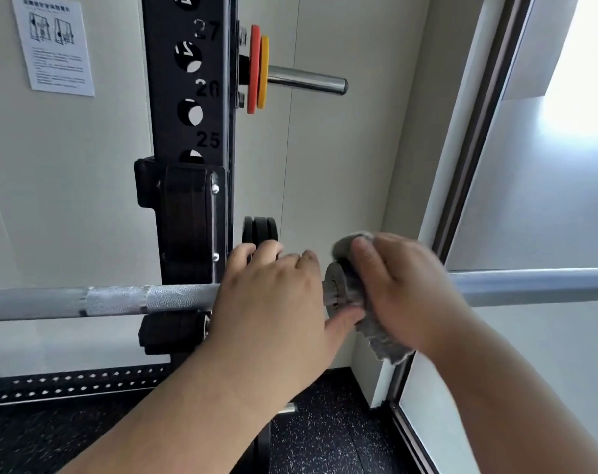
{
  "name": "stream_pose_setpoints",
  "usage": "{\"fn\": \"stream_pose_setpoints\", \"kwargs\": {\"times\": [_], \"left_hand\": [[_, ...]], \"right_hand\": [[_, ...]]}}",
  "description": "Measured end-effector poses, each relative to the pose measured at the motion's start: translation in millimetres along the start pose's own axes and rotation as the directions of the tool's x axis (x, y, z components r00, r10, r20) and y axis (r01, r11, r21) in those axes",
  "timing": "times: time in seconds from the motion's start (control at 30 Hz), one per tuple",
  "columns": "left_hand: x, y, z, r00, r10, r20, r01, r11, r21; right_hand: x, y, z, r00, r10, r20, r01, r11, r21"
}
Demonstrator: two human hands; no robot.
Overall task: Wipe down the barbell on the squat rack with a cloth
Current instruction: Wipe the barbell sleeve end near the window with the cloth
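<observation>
A silver barbell (120, 301) lies across the hook of a black squat rack (188, 213), its knurled shaft running left and its smooth sleeve (530, 285) running right. My left hand (273, 302) grips the shaft just left of the collar (337, 289). My right hand (403, 292) holds a grey cloth (379, 340) wrapped around the collar and the inner end of the sleeve. A corner of the cloth hangs below the bar.
Red and yellow plates (258, 68) sit on a storage peg high on the rack. Black plates (260, 229) sit lower, behind my left fingers. A wall with a paper notice (53, 46) is behind. A glass partition frame (475, 131) stands right. Speckled black floor (325, 439) below.
</observation>
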State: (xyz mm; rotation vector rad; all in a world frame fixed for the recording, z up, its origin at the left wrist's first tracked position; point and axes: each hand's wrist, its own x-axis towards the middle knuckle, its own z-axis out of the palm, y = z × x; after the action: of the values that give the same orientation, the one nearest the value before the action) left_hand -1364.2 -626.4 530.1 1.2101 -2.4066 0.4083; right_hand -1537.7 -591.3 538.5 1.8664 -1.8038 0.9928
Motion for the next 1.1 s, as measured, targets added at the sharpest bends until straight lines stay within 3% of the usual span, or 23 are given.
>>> {"fn": "stream_pose_setpoints", "kwargs": {"times": [0.13, 0.27, 0.33, 0.5, 0.63, 0.7, 0.8, 0.87, 1.03, 1.1], "left_hand": [[5, 1, -2, 1.000, -0.016, -0.009, 0.016, 1.000, -0.015], [6, 1, 3, 1.000, -0.012, 0.011, 0.012, 0.999, -0.041], [5, 3, 3, 1.000, -0.017, -0.003, 0.017, 0.998, -0.066], [0, 6, 5, 0.999, -0.039, -0.020, 0.038, 0.998, -0.042], [-2, 9, 5, 0.999, -0.040, 0.014, 0.040, 0.999, 0.007], [-2, 9, 4, 1.000, -0.030, 0.007, 0.030, 1.000, 0.007], [-1, 8, 4, 0.999, -0.026, -0.027, 0.025, 0.999, -0.032], [-1, 9, 6, 0.999, -0.029, -0.024, 0.027, 0.998, -0.056], [-4, 10, 14, 0.999, 0.012, -0.045, -0.016, 0.997, -0.073], [-6, 11, 10, 1.000, 0.024, -0.012, -0.024, 0.999, -0.047]], "right_hand": [[-13, 6, 9, 0.992, -0.120, -0.025, 0.120, 0.993, 0.008], [-10, 32, -2, 0.999, 0.034, -0.032, -0.037, 0.992, -0.122], [0, 23, 0, 0.997, 0.047, -0.059, -0.048, 0.999, -0.022], [-7, 0, 9, 0.990, -0.133, 0.052, 0.133, 0.991, 0.009], [-8, 29, -9, 0.998, 0.006, 0.056, 0.008, 0.968, -0.251], [0, 30, -11, 0.998, 0.035, 0.043, -0.024, 0.973, -0.229], [5, -1, 1, 0.994, -0.052, 0.092, 0.058, 0.996, -0.066], [1, -8, 7, 0.989, -0.095, 0.110, 0.100, 0.994, -0.050], [2, 21, -11, 0.991, 0.057, 0.119, -0.023, 0.963, -0.270], [9, 14, -6, 0.994, 0.020, 0.112, 0.003, 0.978, -0.207]]}}
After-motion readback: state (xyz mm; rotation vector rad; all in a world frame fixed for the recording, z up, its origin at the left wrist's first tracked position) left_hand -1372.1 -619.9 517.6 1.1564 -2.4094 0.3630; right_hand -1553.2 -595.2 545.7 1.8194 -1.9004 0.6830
